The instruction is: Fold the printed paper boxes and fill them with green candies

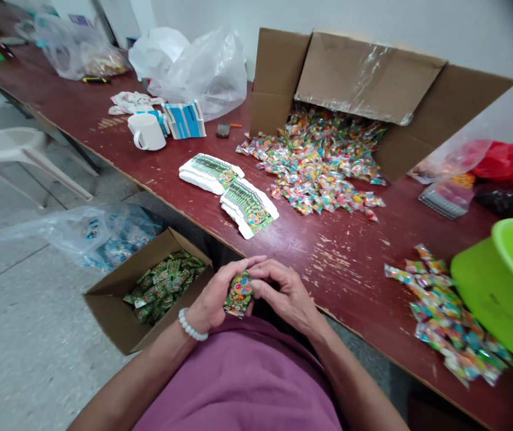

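Observation:
A small printed candy box (239, 293), green with colourful pictures, is between my two hands just in front of the table edge. My left hand (218, 293) wraps round its side, a beaded bracelet on the wrist. The thumb and fingers of my right hand (285, 293) close on the box's upper end. Beyond my hands, two fanned stacks of flat, unfolded cartons (249, 206) lie on the red table (328, 257). Below on the left, a cardboard carton (117, 317) holds many green packets (170, 284) like the one in my hands.
A large open cardboard box (368, 75) spills wrapped candies (314, 173) onto the table. More candies (449, 323) lie beside a green basin (489, 281) at right. A white mug (147, 131) stands at the back left; a plastic stool (18, 143) is on the floor.

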Action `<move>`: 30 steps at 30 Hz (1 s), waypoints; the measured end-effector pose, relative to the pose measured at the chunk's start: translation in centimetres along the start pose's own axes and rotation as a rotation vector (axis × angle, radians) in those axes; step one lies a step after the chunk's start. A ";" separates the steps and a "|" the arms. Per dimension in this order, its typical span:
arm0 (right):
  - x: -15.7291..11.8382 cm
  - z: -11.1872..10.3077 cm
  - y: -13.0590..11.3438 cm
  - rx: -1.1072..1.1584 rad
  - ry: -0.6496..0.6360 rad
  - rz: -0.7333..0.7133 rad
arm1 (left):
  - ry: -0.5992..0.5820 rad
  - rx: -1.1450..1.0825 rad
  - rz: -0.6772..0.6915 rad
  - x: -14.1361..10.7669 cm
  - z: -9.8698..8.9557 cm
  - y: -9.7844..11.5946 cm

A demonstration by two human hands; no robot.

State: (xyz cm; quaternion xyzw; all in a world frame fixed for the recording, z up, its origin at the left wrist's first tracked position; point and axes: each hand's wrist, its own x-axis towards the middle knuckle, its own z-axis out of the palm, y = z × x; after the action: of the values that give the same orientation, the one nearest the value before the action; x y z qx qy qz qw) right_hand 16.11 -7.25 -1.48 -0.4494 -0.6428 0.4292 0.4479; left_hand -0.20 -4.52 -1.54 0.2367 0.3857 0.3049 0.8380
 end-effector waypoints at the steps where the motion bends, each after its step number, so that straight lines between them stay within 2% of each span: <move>1: -0.3 0.1 0.0 -0.085 -0.012 -0.056 | -0.006 -0.061 -0.018 0.1 -0.1 0.1; 3: -0.7 0.7 0.1 -0.257 -0.022 -0.129 | 0.005 -0.163 -0.025 0.5 -0.2 0.3; 8: -0.1 2.8 0.8 -0.637 -0.011 -0.169 | 0.126 -0.207 0.119 1.0 0.1 0.5; 10: 0.6 3.4 1.1 -0.650 -0.020 -0.189 | 0.152 -0.242 0.128 0.9 0.1 0.5; 12: 1.6 3.4 1.4 -0.578 -0.099 -0.194 | 0.152 -0.264 0.086 0.6 -0.5 0.4; 14: 2.9 2.8 1.9 -0.484 -0.214 -0.190 | 0.183 -0.204 0.066 0.2 -1.9 0.5; 15: 3.8 2.1 2.2 -0.454 -0.229 -0.190 | 0.227 -0.132 0.088 -0.1 -3.0 0.7; 17: 6.0 0.4 3.2 -0.457 -0.124 -0.185 | 0.405 0.094 0.215 -0.6 -5.9 1.3; 18: 7.2 -0.5 3.7 -0.493 0.001 -0.166 | 0.534 0.234 0.319 -0.8 -7.6 1.6; 19: 8.4 -1.5 4.3 -0.550 0.124 -0.123 | 0.697 0.389 0.430 -1.0 -9.4 2.0; 20: 9.5 -2.3 4.9 -0.623 0.226 -0.058 | 0.848 0.515 0.486 -1.1 -11.0 2.4; 21: 10.4 -2.9 5.5 -0.708 0.293 0.034 | 0.940 0.611 0.510 -1.1 -12.5 2.7; 23: 11.7 -3.6 6.3 -0.865 0.350 0.233 | 0.970 0.713 0.523 -1.0 -14.5 2.9; 25: 12.0 -3.5 6.7 -0.954 0.349 0.372 | 0.923 0.767 0.517 -0.5 -14.9 2.7; 27: 11.9 -3.2 6.9 -0.971 0.355 0.422 | 0.872 0.836 0.532 0.0 -13.9 2.3; 30: 11.5 -3.1 7.2 -0.895 0.431 0.465 | 0.790 0.953 0.597 0.9 -11.4 1.8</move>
State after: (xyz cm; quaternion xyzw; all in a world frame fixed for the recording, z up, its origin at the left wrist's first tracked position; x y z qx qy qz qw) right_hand 18.23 5.92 -5.42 -0.8040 -0.5402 0.0996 0.2278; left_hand -9.38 -0.80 -7.55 0.5467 0.6726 0.3834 0.3190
